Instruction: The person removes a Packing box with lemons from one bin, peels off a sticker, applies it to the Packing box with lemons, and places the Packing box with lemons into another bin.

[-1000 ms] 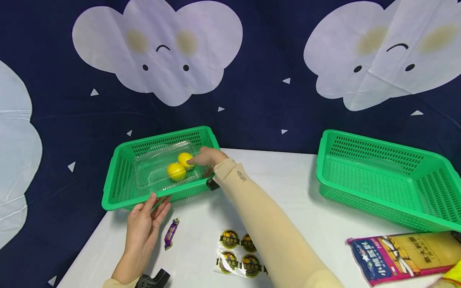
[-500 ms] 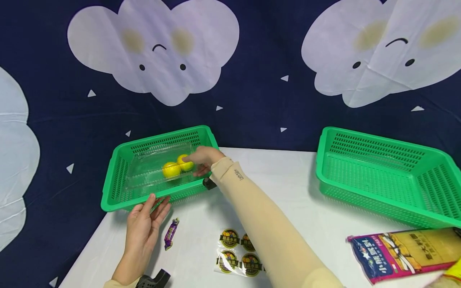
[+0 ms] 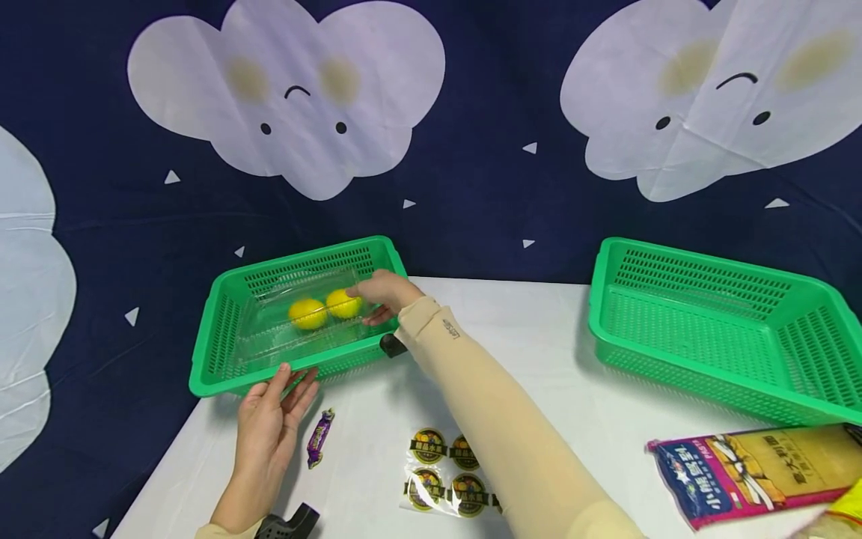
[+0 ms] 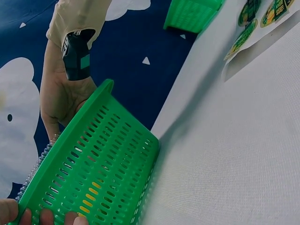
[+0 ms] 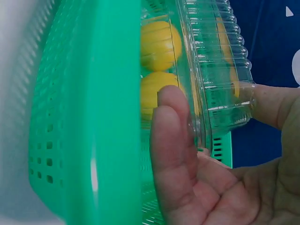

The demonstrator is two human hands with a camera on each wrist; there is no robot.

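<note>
The left green basket stands at the table's far left. Inside it is a clear plastic box, tilted, with two round lemon-like yellow fruits in it. My right hand reaches over the basket's front rim and grips the box's right end, thumb and fingers on opposite sides. My left hand holds the front rim, its thumb on top and its fingers against the outer wall. Just right of that hand lies a purple-wrapped candy.
Another green basket stands at the right. In front of it lie a pasta packet and part of a yellow package. A sheet of round stickers lies partly under the right forearm. A dark cloud-patterned cloth hangs behind.
The box has tilted in my right hand, and the fruits in it have shifted left and drawn slightly apart. My left hand stays on the basket rim.
</note>
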